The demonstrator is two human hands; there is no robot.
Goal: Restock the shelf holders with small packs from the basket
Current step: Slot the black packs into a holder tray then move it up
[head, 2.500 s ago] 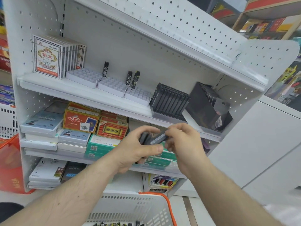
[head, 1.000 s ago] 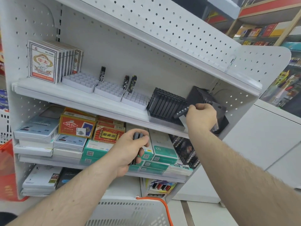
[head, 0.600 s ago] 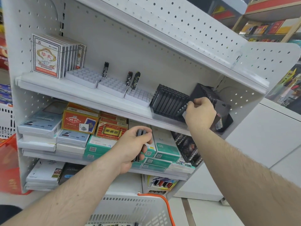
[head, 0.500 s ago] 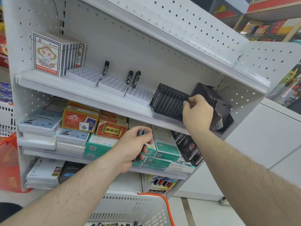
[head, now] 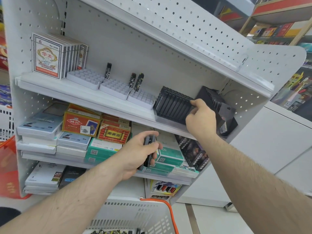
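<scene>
The view took in a white pegboard shelf unit (head: 177, 53) seen from in front and slightly below. At the far left of the upper shelf stood a row of card boxes (head: 55, 55) with a red and gold emblem, upright and packed face to face. To their right lay three white grid trays (head: 114, 86), edge to edge; one dark lighter (head: 108, 69) stood at the back of the first tray and two more stood together at the back of the second. Below these, the middle shelf carried stacked flat boxes, among them a red playing-card box (head: 79, 124) and several green and white boxes (head: 103, 147).

Near the centre, in front of the middle shelf, the left hand (head: 136, 154) was closed around a few small dark packs (head: 149, 149), held upright between thumb and curled fingers. Directly beneath it, at the bottom edge of the view, was the white basket (head: 135, 213) with an orange handle; some dark packs showed inside it, though they were too small to tell apart.

Further right on the upper shelf stood a black slotted holder (head: 172, 105), filled with dark packs standing on edge. The right hand (head: 200, 117) was at its right-hand end, fingers curled and fingertips touching the top corner of the last pack; whether it pinched that pack could not be told. Just beyond the hand a second black holder (head: 214, 100) leaned tilted, mostly unfilled.
</scene>
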